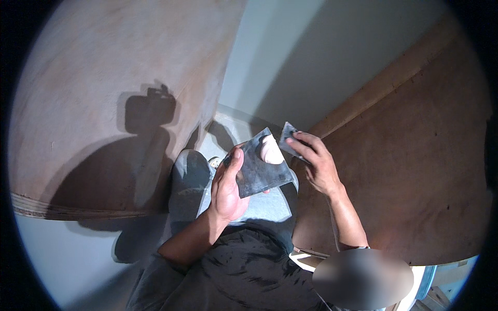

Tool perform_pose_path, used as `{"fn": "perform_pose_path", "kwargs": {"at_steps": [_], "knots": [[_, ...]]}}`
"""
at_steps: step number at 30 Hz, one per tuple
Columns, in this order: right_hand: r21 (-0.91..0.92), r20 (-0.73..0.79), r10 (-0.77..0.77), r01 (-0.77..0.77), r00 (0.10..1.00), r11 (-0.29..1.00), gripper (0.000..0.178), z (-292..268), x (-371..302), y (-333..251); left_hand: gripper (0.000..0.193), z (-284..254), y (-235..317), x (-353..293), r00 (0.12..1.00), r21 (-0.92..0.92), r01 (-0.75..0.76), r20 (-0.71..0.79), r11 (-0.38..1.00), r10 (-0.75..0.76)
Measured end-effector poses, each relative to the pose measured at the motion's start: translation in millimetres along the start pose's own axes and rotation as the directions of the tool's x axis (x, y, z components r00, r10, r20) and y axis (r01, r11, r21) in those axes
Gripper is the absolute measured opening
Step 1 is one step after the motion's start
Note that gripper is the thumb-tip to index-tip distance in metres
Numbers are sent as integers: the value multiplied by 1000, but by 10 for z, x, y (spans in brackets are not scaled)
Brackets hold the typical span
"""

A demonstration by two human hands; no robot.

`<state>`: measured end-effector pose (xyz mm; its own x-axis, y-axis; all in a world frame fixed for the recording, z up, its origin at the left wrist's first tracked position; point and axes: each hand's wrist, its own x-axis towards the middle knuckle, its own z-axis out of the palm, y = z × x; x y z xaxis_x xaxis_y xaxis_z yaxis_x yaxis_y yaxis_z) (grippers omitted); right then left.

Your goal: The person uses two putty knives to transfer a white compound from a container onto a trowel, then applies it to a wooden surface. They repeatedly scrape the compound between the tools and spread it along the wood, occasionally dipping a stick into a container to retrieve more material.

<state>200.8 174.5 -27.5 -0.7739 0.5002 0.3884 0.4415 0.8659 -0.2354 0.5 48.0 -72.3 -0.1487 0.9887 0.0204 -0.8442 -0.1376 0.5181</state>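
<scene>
My left hand (228, 184) grips a dark flat putty board (262, 179) by its left edge, thumb on top and fingers underneath. A smooth lump of pinkish-white putty (271, 151) sits on the board's far right part. Just to the right, my right hand (319, 160) pinches a small grey scraper blade (288, 136), its fingers laid over the face. The blade is close to the putty, with a narrow gap visible between them. Both hands are held in front of my body, above my legs.
A brown wooden panel (78, 103) stands on the left, bearing my shadow. Another brown panel (399, 171) is close on the right. A pale wall (306, 57) lies ahead between them. At the lower right, a blurred patch hides part of a white-rimmed thing (415, 290).
</scene>
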Motion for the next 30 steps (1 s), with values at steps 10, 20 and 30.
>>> {"fn": "perform_pose_path", "kwargs": {"at_steps": [10, 20, 30], "knots": [[-99, 164, -237, 255, 958, 962, 44, -440, 186, -463, 40, -82, 43, -44, 993, 449, -57, -65, 892, 96], [-103, 163, -273, 291, 948, 951, 33, -497, 162, -658, 40, -72, -139, -87, 988, 447, -42, -114, 893, 103], [-54, 206, -230, 246, 951, 968, 38, -500, 125, -630, 41, -68, -131, -54, 992, 368, 14, -123, 930, 34]]}}
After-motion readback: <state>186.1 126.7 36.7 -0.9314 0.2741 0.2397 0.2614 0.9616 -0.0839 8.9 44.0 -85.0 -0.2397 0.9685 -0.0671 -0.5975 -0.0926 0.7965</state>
